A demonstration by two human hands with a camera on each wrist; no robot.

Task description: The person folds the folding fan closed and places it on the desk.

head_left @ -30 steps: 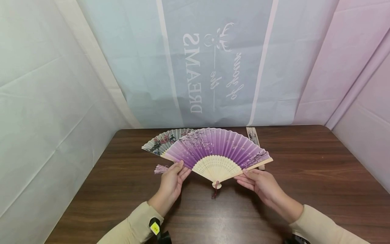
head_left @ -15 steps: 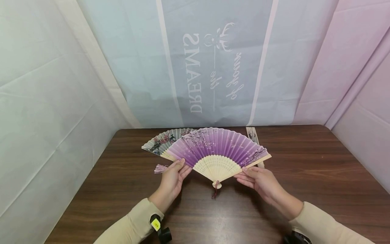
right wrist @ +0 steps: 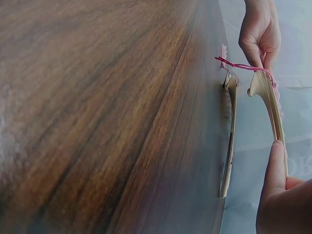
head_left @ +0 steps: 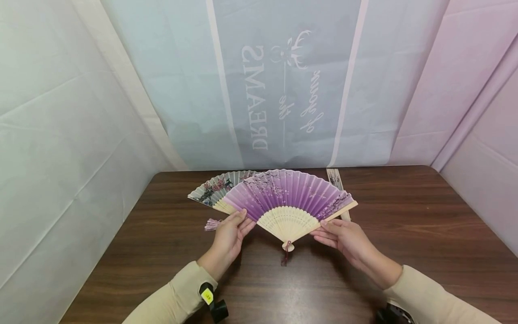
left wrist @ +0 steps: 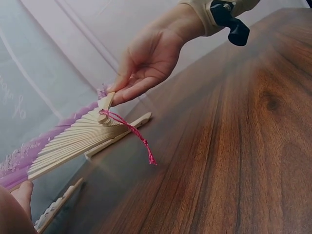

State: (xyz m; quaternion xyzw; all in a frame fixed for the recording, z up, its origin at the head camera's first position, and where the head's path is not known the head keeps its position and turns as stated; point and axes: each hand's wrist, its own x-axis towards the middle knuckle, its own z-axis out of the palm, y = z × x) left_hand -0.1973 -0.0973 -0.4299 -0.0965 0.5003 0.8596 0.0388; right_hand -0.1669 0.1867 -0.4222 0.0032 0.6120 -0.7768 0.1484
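A purple folding fan (head_left: pixel 291 191) with pale slats and printed blossoms is spread wide, its pivot toward the person. My left hand (head_left: pixel 229 236) pinches its left outer slat between thumb and fingers. On the opposite side, my right hand (head_left: pixel 346 240) grips the right outer slat, thumb on top. From the pivot hangs a dark red cord (head_left: pixel 285 256). The right wrist view shows the purple fan (right wrist: pixel 270 102) nearly edge-on, raised off the table. Behind it at the left lies a grey floral folding fan (head_left: pixel 214 186), spread and partly covered.
A folded fan (head_left: pixel 335 177) lies at the table's back right, partly hidden by the purple one. A pink tassel (head_left: pixel 212 224) rests beside the left hand. The brown wooden table (head_left: pixel 162 270) ends at a hanging pale cloth (head_left: pixel 194 90).
The purple fan's spread has narrowed slightly, its outer ends drawing inward. The right hand has shifted a little to the left; the left hand has crept slightly inward. The other fans stay put.
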